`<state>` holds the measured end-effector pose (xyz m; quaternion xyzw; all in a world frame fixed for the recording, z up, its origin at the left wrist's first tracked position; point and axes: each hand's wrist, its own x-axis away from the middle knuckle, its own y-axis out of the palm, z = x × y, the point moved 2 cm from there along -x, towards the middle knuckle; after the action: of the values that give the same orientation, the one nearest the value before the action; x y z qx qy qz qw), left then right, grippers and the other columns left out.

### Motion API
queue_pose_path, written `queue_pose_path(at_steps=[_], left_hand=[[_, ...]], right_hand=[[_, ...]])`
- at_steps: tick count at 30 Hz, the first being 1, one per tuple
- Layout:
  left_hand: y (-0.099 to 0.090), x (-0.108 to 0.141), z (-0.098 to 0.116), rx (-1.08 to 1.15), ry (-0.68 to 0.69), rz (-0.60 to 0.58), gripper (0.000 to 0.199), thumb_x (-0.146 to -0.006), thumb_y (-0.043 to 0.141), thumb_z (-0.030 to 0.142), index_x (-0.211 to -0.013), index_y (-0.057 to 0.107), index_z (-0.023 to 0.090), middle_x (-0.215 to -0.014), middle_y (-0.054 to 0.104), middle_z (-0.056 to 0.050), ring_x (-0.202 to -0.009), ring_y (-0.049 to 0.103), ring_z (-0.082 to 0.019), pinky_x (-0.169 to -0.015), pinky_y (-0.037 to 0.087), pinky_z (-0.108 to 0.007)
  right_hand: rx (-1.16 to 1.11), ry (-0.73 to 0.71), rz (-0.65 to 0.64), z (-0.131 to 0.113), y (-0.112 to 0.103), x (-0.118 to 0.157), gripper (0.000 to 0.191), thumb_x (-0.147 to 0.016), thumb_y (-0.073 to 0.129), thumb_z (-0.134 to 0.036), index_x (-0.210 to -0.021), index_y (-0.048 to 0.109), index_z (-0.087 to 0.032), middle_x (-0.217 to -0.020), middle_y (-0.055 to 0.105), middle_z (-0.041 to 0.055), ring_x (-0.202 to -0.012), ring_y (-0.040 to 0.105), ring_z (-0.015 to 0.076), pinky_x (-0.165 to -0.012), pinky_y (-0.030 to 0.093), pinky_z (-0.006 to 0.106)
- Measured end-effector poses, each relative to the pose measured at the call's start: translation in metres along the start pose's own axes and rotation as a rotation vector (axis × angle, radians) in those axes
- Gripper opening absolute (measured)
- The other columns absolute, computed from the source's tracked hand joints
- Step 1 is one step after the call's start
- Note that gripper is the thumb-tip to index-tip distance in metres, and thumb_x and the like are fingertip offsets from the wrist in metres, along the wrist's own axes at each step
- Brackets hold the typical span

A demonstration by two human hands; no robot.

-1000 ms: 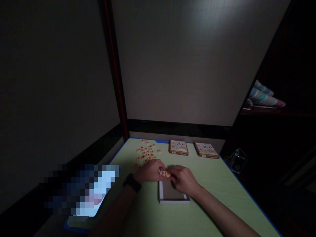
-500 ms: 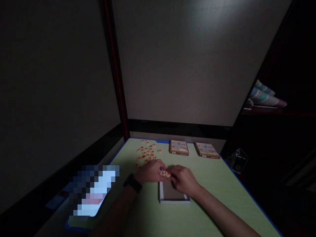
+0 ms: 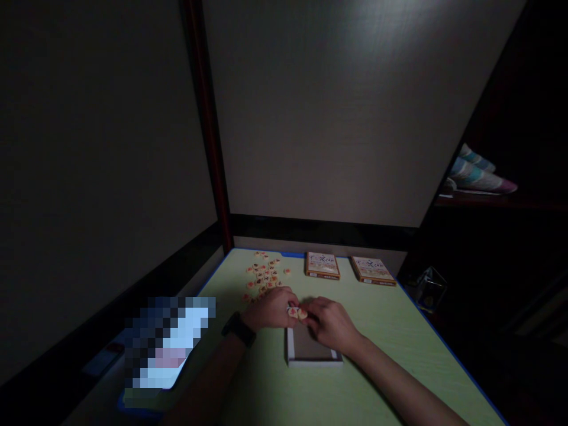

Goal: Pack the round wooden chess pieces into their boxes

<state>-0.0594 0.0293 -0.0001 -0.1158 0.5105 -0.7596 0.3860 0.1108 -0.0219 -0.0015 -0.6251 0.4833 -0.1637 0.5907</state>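
Observation:
Over the far end of a shallow white-edged box (image 3: 315,362) with a brown inside, my two hands meet. My left hand (image 3: 273,306), with a dark band on its wrist, is closed on a round Chinese chess piece (image 3: 292,312) with a red character. Touching it side by side is a second Chinese chess piece (image 3: 302,313), which the fingers of my right hand (image 3: 331,322) pinch. Fingers cover part of both pieces and the box's far edge. Beyond my left hand, several loose Chinese chess pieces (image 3: 265,275) lie scattered, marked in red or dark.
Two flat printed boxes, a left one (image 3: 322,265) and a right one (image 3: 373,270), lie at the back of the green table (image 3: 399,349). A bright, pixelated screen (image 3: 177,349) is at the left edge. Walls stand behind and left.

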Motion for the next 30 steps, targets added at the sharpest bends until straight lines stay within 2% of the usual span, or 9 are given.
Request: queue_pose_path(at_steps=[3,6,9,12,14,17,22,26,30], left_hand=[[-0.005,0.001,-0.002,0.033,-0.029,0.005,0.033,-0.058,0.073,0.024,-0.091,0.072,0.017,-0.091,0.068,-0.005,-0.086,0.061,-0.021,-0.081,0.046,-0.029],[-0.016,-0.001,-0.01,0.08,-0.071,0.088,0.031,-0.061,0.07,0.023,-0.091,0.072,0.018,-0.09,0.069,-0.004,-0.086,0.061,-0.02,-0.081,0.047,-0.029],[-0.032,-0.003,-0.023,0.119,-0.179,0.296,0.027,-0.066,0.062,0.018,-0.091,0.071,0.018,-0.084,0.069,-0.002,-0.077,0.061,-0.017,-0.077,0.047,-0.028],[-0.047,0.0,-0.036,0.045,-0.388,0.553,0.023,-0.073,0.055,0.016,-0.091,0.07,0.017,-0.087,0.07,-0.004,-0.077,0.062,-0.017,-0.077,0.048,-0.028],[-0.054,0.004,-0.042,-0.07,-0.505,0.594,0.022,-0.078,0.051,0.016,-0.089,0.071,0.017,-0.092,0.071,-0.006,-0.084,0.063,-0.019,-0.08,0.049,-0.029],[-0.061,0.011,-0.047,-0.256,-0.63,0.481,0.026,-0.083,0.047,0.018,-0.092,0.071,0.017,-0.099,0.071,-0.009,-0.093,0.064,-0.022,-0.083,0.048,-0.03],[-0.064,0.022,-0.05,-0.424,-0.841,0.253,0.033,-0.089,0.04,0.02,-0.1,0.071,0.02,-0.107,0.07,-0.012,-0.098,0.066,-0.024,-0.079,0.049,-0.031],[-0.061,0.023,-0.052,-0.39,-0.841,0.149,0.031,-0.09,0.04,0.022,-0.096,0.071,0.018,-0.103,0.071,-0.011,-0.098,0.066,-0.024,-0.082,0.049,-0.032],[-0.059,0.021,-0.056,-0.345,-0.76,0.117,0.022,-0.086,0.052,0.028,-0.087,0.07,0.016,-0.101,0.072,-0.01,-0.099,0.064,-0.021,-0.086,0.047,-0.027]], right_hand=[[-0.041,-0.011,0.022,0.0,-0.003,0.0,0.02,-0.08,0.062,-0.017,-0.098,0.072,-0.021,-0.086,0.072,0.0048,-0.082,0.064,0.0205,-0.073,0.047,0.029],[-0.112,-0.018,0.072,-0.001,-0.007,0.001,0.022,-0.083,0.062,-0.022,-0.102,0.071,-0.019,-0.091,0.074,0.0061,-0.084,0.065,0.021,-0.076,0.049,0.03],[-0.188,-0.002,0.144,0.0,-0.009,0.001,0.023,-0.087,0.059,-0.027,-0.104,0.071,-0.019,-0.088,0.075,0.0061,-0.08,0.066,0.0202,-0.075,0.05,0.031],[-0.254,0.056,0.281,0.005,-0.01,0.0,0.025,-0.092,0.052,-0.032,-0.095,0.073,-0.02,-0.082,0.075,0.006,-0.075,0.067,0.0193,-0.071,0.051,0.03],[-0.289,0.104,0.386,0.01,-0.01,-0.001,0.029,-0.093,0.049,-0.034,-0.087,0.074,-0.02,-0.082,0.075,0.0069,-0.074,0.068,0.0196,-0.07,0.051,0.03],[-0.344,0.187,0.456,0.019,-0.009,-0.002,0.031,-0.092,0.049,-0.037,-0.084,0.074,-0.019,-0.081,0.076,0.0069,-0.07,0.068,0.0203,-0.065,0.05,0.03],[-0.414,0.328,0.428,0.033,-0.006,-0.004,0.037,-0.089,0.05,-0.044,-0.08,0.074,-0.017,-0.07,0.073,0.0049,-0.06,0.064,0.0195,-0.057,0.045,0.028],[-0.455,0.387,0.451,0.04,-0.004,-0.004,0.041,-0.086,0.051,-0.048,-0.077,0.074,-0.016,-0.063,0.07,0.0046,-0.056,0.061,0.0192,-0.055,0.043,0.028],[-0.491,0.409,0.444,0.042,-0.003,-0.004,0.043,-0.085,0.051,-0.051,-0.078,0.074,-0.016,-0.06,0.068,0.0042,-0.054,0.059,0.0189,-0.053,0.042,0.027]])
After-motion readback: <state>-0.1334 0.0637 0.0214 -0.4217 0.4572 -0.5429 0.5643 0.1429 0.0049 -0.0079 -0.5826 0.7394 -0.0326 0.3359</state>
